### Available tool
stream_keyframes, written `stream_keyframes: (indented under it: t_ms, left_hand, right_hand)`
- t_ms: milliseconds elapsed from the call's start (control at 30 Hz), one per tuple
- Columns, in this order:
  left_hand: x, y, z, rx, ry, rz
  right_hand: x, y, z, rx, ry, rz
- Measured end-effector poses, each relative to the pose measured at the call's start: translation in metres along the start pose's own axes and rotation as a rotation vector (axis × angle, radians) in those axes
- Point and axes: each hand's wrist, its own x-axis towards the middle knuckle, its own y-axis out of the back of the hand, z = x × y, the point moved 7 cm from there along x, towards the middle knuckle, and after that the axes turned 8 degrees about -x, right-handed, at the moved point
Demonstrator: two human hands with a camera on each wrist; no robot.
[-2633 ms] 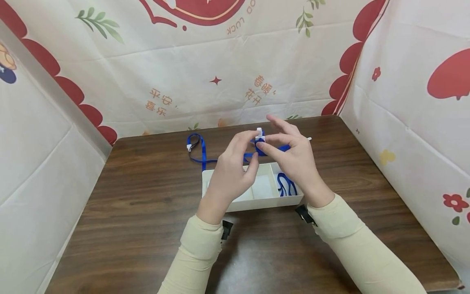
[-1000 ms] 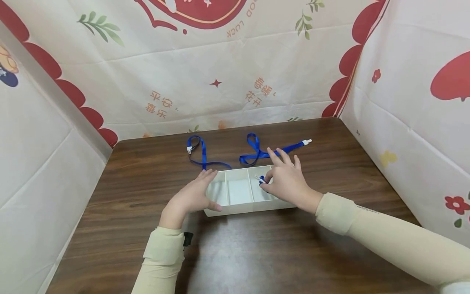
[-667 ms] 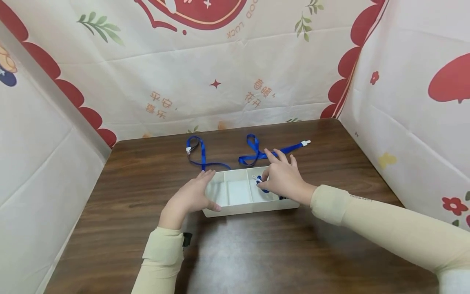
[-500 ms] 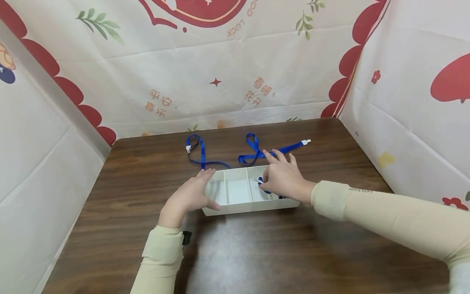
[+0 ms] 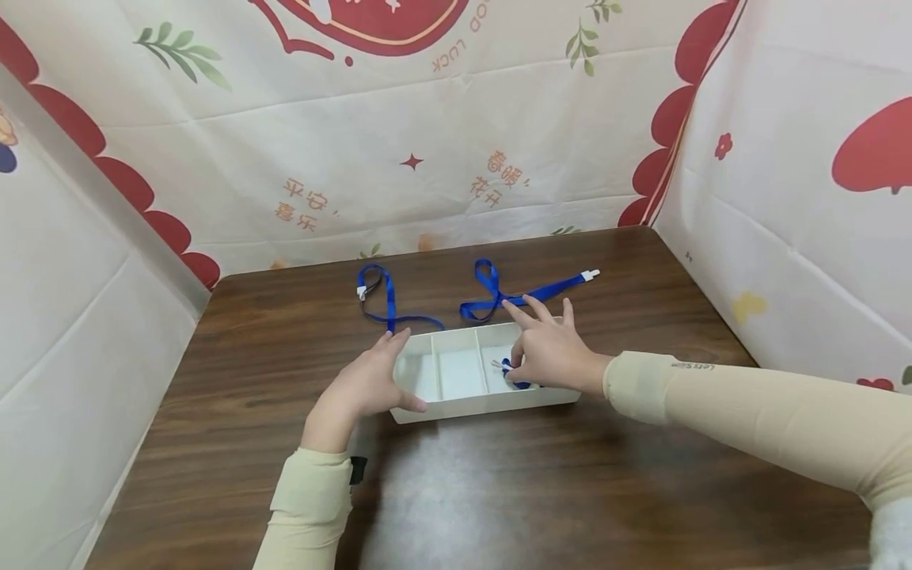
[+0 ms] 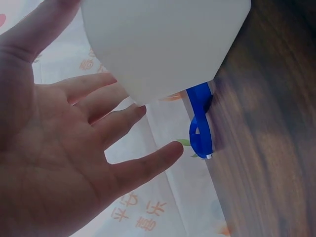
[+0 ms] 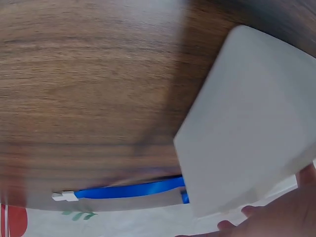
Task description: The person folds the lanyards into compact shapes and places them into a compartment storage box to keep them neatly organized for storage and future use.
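A white divided tray [image 5: 473,406] lies lengthwise in front of the person. My right hand [image 5: 556,356] reaches over its right part and pinches a small coiled blue lanyard [image 5: 507,369] with a white clip between thumb and index finger. That lanyard is down inside the compartment right of the middle one; its other three fingers are spread upward. At the tray's left end, my left hand [image 5: 362,386] has its fingers on the far corner and its thumb at the front wall, palm open in the left wrist view. The rightmost compartment is mostly hidden by the right hand.
Behind the tray, two more blue lanyards lie loosely on the wooden table [image 5: 285,340]: a left lanyard [image 5: 391,297] with a white buckle, and a right lanyard [image 5: 552,290] ending in a white clip. Printed cloth walls [image 5: 342,142] stand around the table.
Both hands were fingering the lanyard above the tray. The left hand has since moved to the tray's left end, and the right hand has lowered the coiled lanyard into a compartment.
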Motion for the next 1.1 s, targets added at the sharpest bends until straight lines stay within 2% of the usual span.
stream_keyframes:
  t_ms: [400, 633, 900, 1100]
  left_hand:
    - [-0.003, 0.000, 0.000, 0.002, -0.010, 0.000]
    - [-0.002, 0.000, 0.001, -0.009, -0.025, -0.003]
    - [-0.003, -0.001, 0.003, -0.006, -0.022, -0.011]
    - [-0.002, 0.000, 0.004, 0.015, -0.031, -0.013]
  right_hand:
    - [0.014, -0.007, -0.004, 0.010, -0.012, -0.004]
    - [0.021, -0.008, -0.003, -0.037, -0.019, -0.053]
    - [0.025, -0.012, -0.001, -0.067, -0.075, -0.114]
    - [0.030, -0.018, -0.001, -0.091, -0.071, -0.154]
